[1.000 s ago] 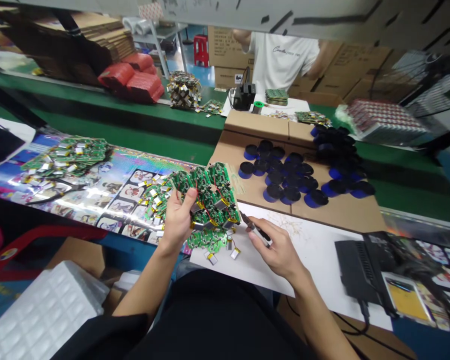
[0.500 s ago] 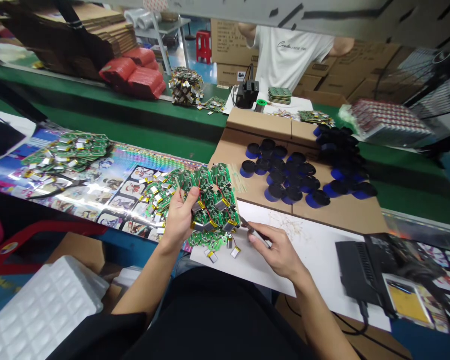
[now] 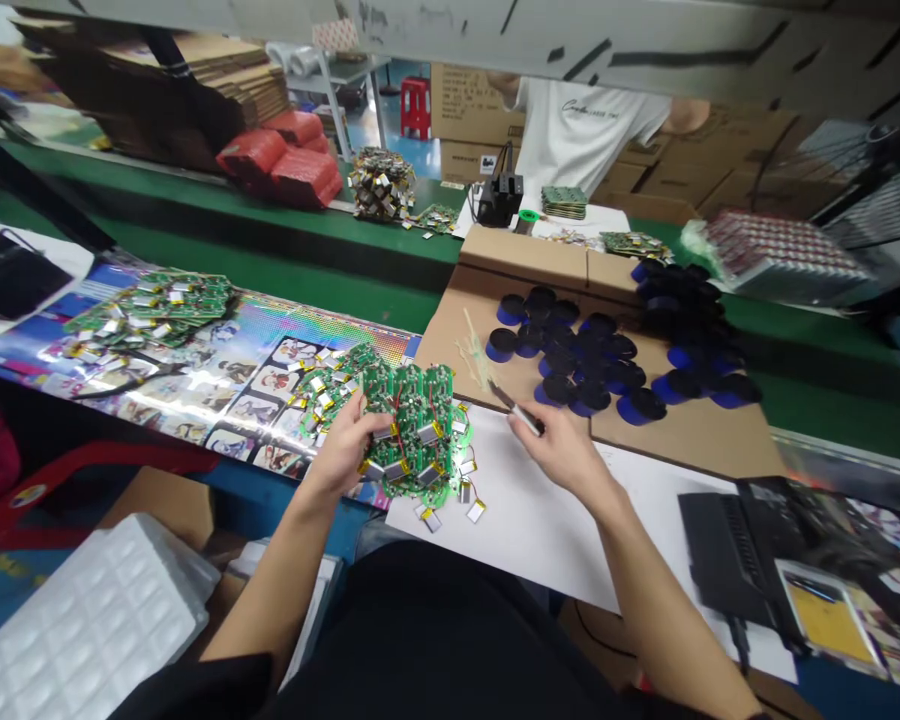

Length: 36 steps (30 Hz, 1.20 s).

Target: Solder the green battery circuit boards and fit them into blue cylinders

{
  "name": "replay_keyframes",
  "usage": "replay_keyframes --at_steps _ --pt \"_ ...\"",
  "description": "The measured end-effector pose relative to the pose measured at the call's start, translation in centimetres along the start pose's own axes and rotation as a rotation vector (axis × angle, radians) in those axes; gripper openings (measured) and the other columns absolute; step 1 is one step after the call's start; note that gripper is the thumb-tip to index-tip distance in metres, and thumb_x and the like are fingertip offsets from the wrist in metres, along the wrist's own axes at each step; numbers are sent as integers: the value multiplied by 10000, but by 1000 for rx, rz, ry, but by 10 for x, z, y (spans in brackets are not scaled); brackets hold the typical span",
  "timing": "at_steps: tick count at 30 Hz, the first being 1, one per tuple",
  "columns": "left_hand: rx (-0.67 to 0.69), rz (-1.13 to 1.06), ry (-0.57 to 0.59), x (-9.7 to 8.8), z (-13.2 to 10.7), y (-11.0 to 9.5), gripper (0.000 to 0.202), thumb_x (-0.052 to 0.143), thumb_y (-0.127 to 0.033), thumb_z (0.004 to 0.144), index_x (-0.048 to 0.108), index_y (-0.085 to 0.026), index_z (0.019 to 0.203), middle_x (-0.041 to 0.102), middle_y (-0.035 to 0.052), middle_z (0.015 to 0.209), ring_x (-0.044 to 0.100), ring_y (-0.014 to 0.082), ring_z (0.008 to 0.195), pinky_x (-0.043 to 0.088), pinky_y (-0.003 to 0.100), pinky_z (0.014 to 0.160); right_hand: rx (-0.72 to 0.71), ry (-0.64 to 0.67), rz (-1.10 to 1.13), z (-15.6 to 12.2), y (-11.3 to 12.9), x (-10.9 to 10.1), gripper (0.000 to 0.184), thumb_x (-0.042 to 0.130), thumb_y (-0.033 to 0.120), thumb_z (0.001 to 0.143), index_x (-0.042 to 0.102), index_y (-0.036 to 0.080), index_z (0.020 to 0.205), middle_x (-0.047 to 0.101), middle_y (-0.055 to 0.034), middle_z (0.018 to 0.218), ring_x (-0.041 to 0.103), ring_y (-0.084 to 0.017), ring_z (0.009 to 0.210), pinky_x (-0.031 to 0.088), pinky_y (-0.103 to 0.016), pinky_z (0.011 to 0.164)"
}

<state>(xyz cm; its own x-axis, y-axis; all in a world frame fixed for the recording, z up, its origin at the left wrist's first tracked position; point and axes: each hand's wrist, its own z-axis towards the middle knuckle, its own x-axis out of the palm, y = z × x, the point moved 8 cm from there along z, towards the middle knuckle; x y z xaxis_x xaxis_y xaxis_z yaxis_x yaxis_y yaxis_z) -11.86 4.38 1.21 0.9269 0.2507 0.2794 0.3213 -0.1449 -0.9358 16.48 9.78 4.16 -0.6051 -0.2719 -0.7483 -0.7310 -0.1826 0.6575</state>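
- From the head camera, we look down at our left hand [image 3: 340, 450] in the lower middle of the frame, its fingers [image 3: 364, 424] curled tight around a bunch of green circuit boards [image 3: 412, 425] wired to small silver and yellow pouch cells.
- That bunch sits just above a white sheet [image 3: 514, 535], with a few loose pouch cells [image 3: 450, 510] lying on the sheet below it.
- Our right hand [image 3: 562, 452] is just right of the bunch, its fingers [image 3: 531, 424] closed together on a slim metal-handled tool [image 3: 517, 408]. Its dark tip points up and left, not touching the boards; we cannot tell whether it is tweezers or cutters.
- To the right, a cardboard sheet [image 3: 705, 430] carries many blue cylinders with black caps [image 3: 585, 375].
- Left of the hands, a holographic printed mat [image 3: 225, 375] holds another pile of circuit boards [image 3: 150, 308].
- At the top centre, a co-worker in a white T-shirt [image 3: 589, 130] stands behind a black soldering station [image 3: 499, 198] and a stack of green boards [image 3: 563, 202].
- Red packets [image 3: 277, 165] lie on the green bench edge at the upper left.
- A white foam tray [image 3: 82, 630] fills the lower left corner, and a black device [image 3: 727, 540] sits at the lower right.
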Motion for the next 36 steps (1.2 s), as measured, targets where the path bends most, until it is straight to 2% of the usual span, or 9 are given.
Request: replay_keyframes --at_steps 4,8,12,16,19,25,29,32,36 --pt "149 326 129 -4 -5 -11 458 801 -273 777 697 -191 1216 745 83 1202 670 284 1220 542 337 1033 126 73 -321 26 -2 -6 362 504 396 1011 755 204 1187 794 -156 1093 731 -346 1040 441 -345 782" --pt "282 524 228 3 -14 -26 530 774 -304 851 633 -219 1355 698 86 1314 652 272 1249 521 362 1086 204 88 -360 28 -9 -5 373 492 390 1015 732 199 1227 785 -188 1122 732 -371 1069 462 -375 814" --pt "322 709 344 22 -18 -40 511 761 -292 853 592 -221 1330 696 74 1234 698 216 1036 570 313 907 7 11 50 14 7 -7 338 568 482 998 713 208 1132 772 -100 1026 712 -264 935 498 -345 826" --pt "346 895 609 61 -19 -41 388 759 -286 852 605 -212 1201 699 42 1113 669 157 779 551 280 720 -231 181 551 -6 38 10 468 781 560 857 640 222 1148 728 -49 1044 674 -200 869 547 -311 790" --pt "472 924 674 85 -19 -48 388 738 -243 887 599 -212 1248 722 57 1155 720 188 894 577 301 794 -269 180 636 -13 47 18 418 844 484 817 642 219 1068 711 -32 1033 679 -208 946 560 -315 857" --pt "879 1023 484 102 -39 -71 439 665 -198 980 605 -242 1413 651 137 1387 634 284 1322 540 476 1107 -146 -152 686 -20 31 9 298 759 426 902 650 217 1085 716 -20 955 683 -190 859 577 -309 805" --pt "1020 772 431 94 -68 -74 350 700 -96 926 721 -248 1241 688 111 1241 680 256 1187 572 452 1032 -103 -437 679 -35 22 -6 309 764 433 893 660 211 1080 749 -49 1007 715 -211 926 593 -338 871" --pt "886 354 321 68 -67 -59 210 671 -89 950 743 -235 1083 717 40 968 697 173 940 581 327 868 -41 -632 677 -47 11 -12 363 765 477 884 644 198 1084 759 -71 999 730 -223 908 600 -359 866" --pt "424 19 18 32 -35 -5 117 737 -295 966 710 -213 1046 708 25 937 675 134 846 544 250 778 6 -827 667 -62 4 -15 428 780 527 864 621 190 1073 739 -89 968 729 -244 905 591 -405 920"
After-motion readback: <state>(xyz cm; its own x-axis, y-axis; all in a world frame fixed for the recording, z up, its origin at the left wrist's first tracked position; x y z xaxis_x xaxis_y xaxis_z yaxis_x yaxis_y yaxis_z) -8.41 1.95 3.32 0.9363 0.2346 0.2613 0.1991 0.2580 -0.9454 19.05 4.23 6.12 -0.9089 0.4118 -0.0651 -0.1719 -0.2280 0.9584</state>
